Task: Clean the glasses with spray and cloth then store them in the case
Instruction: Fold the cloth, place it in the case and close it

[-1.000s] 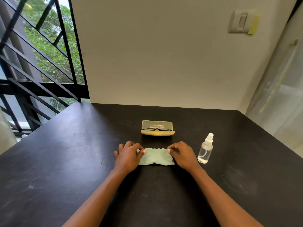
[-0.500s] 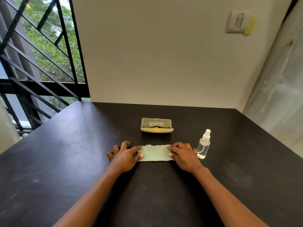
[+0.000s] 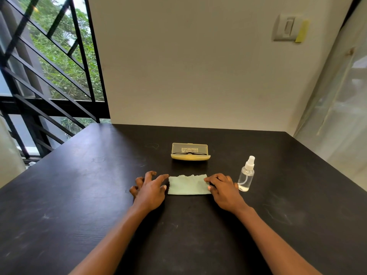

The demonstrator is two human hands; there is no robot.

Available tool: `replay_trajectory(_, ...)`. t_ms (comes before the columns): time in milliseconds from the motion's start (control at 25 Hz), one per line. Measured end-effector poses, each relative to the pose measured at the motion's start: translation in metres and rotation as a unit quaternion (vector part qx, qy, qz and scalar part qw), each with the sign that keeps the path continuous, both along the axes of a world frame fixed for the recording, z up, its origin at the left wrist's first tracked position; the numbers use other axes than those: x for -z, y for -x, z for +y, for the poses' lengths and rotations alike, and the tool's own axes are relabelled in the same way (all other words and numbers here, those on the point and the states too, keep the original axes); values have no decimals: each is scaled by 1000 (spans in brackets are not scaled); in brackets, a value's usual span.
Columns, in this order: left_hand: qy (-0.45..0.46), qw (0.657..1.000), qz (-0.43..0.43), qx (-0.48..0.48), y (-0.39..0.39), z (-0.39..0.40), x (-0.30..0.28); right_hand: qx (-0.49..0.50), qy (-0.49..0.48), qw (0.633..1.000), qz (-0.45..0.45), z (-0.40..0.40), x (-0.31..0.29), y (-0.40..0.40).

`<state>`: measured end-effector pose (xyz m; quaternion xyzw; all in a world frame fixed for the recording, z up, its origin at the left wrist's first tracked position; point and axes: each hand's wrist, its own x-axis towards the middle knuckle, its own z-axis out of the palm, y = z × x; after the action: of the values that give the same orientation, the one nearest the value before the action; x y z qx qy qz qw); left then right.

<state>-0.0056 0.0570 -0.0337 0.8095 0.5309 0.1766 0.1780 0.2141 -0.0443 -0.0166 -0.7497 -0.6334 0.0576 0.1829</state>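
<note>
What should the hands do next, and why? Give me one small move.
Probably reach the right hand forward to the case and lift out the glasses. The cloth already lies flat on the table, the spray bottle stands untouched beside it, and the glasses still sit in the open case.

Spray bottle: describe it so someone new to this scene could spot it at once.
On the black table, look just past the right hand, at the right end of the pale green cloth. The spray bottle stands upright there: small, clear, white nozzle. It is the only see-through upright thing; the yellow case lies flat further back.
</note>
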Motion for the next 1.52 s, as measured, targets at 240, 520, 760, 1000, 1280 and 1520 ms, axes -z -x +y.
replay_trajectory(240, -61, 983, -20, 174, -4, -20, -12, -86, -34, 993, -78, -10, -11, 4)
replay_trajectory(520, -129, 971, 69, 187, 1, -21, -14, -133, -56, 977, -156, -12, -11, -3)
replay_trajectory(760, -135, 971, 76, 180, -3, -24, -16, -146, -70, 975, -150, -14, -7, -4)
replay_trajectory(1000, -43, 987, 30, 151, -5, -20, -17, -129, -54, 987, -78, -6, -8, -5)
replay_trajectory(1280, 27, 995, -50, 80, -8, -15, -17, -77, -12, 996, 46, 1, -13, -6)
replay_trajectory(1520, 80, 990, -112, 39, -11, -10, -17, -25, -14, 984, 175, 4, -9, -7)
